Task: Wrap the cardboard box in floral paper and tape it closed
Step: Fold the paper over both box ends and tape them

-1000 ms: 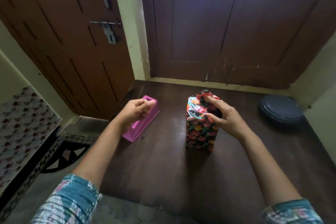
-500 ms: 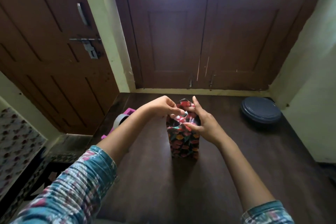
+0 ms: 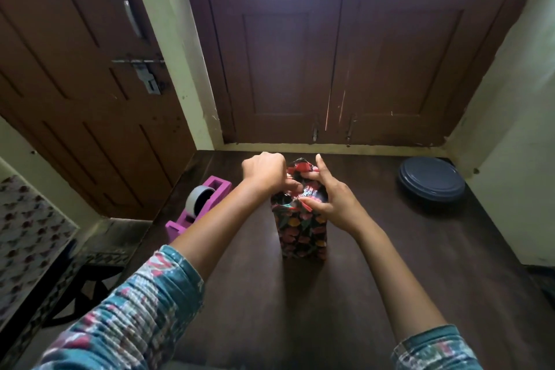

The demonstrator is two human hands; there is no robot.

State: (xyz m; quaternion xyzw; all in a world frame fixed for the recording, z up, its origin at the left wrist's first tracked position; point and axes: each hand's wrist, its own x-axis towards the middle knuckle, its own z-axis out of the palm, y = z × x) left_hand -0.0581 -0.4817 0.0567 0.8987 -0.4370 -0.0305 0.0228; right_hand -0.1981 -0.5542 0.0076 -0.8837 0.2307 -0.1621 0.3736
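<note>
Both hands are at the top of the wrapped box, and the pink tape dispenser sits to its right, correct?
No: the head view shows the tape dispenser left of the wrapped box. Left hand and right hand are at its top.

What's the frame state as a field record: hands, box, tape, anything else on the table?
left hand: fingers curled, pinching the top folds of the wrapped box
right hand: grips the box top from the right, thumb on the near side, forefinger raised
wrapped box: upright on the table, covered in floral paper, top folds gathered
tape dispenser: pink, roll loaded, left of the box, apart from it, untouched
dark round container: far right of the table
tape on box: cannot tell
</note>
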